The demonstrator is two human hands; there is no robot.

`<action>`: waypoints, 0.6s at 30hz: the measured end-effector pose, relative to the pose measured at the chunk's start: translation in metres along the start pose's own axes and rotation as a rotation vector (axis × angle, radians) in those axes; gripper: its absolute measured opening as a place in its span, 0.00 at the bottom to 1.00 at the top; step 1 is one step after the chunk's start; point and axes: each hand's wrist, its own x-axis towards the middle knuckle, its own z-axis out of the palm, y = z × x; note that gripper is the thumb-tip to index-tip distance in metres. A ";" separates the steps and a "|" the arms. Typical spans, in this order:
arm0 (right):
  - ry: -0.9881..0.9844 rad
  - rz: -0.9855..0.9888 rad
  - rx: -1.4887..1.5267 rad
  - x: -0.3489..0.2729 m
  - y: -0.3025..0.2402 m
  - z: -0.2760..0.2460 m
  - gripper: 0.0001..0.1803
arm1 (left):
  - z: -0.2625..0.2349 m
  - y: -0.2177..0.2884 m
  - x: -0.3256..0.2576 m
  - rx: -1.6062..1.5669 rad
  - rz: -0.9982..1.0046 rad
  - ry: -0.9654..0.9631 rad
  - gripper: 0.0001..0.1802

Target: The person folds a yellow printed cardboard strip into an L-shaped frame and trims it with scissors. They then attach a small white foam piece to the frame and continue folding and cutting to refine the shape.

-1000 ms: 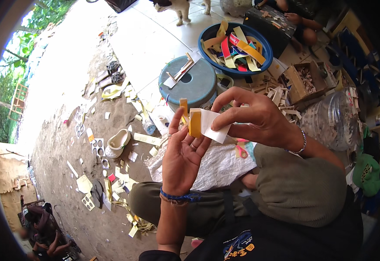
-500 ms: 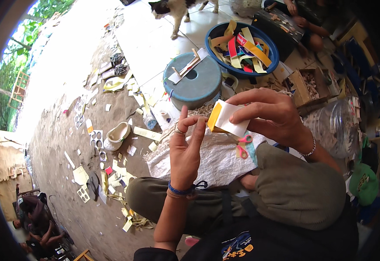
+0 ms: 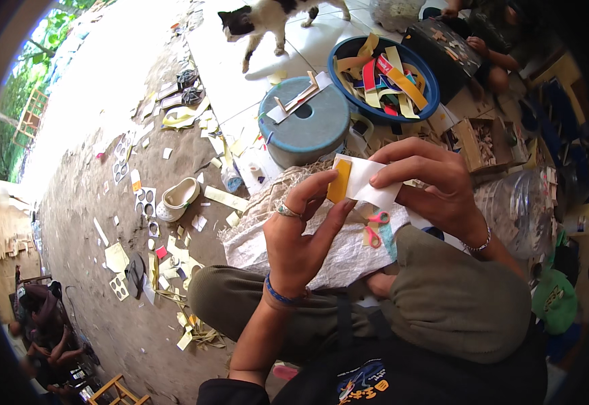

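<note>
Above my lap, a small paper piece (image 3: pixel 375 181), white with a yellow strip along its left end, is held between both hands. My right hand (image 3: pixel 433 175) pinches the white part, thumb below and fingers above. At the yellow end, the index finger and thumb of my left hand (image 3: pixel 301 233) close on the strip. A white woven sack (image 3: pixel 288 239) lies beneath, over my legs. On it, below the paper, rest pink-handled scissors (image 3: pixel 374 235); their blades are hard to make out.
Ahead stands a round grey-blue stool (image 3: pixel 308 138) with thin wooden strips on top. Beyond it sits a blue basin (image 3: pixel 433 101) of paper offcuts. A cat (image 3: pixel 264 20) walks on the tiles. A clog (image 3: pixel 178 199) and scraps litter the ground; another person sits at the far right.
My left index finger and thumb have come onto the yellow end, and the paper has turned slightly. The cat has stepped left. The whole view has shifted a little.
</note>
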 end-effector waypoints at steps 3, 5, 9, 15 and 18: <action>-0.003 0.016 -0.001 -0.002 -0.003 0.000 0.15 | -0.007 0.008 0.000 -0.413 -0.113 -0.013 0.23; -0.030 -0.006 -0.040 -0.005 -0.005 -0.001 0.15 | -0.009 0.014 -0.006 -0.460 -0.151 0.031 0.24; -0.102 -0.048 -0.080 -0.013 -0.011 0.002 0.15 | -0.003 0.023 -0.026 -0.517 -0.178 0.127 0.23; -0.159 -0.210 -0.177 -0.020 -0.022 0.006 0.16 | 0.006 0.034 -0.048 -0.212 -0.115 0.233 0.13; -0.167 -0.305 -0.226 -0.025 -0.032 0.004 0.16 | 0.006 0.040 -0.059 -0.154 -0.060 0.254 0.14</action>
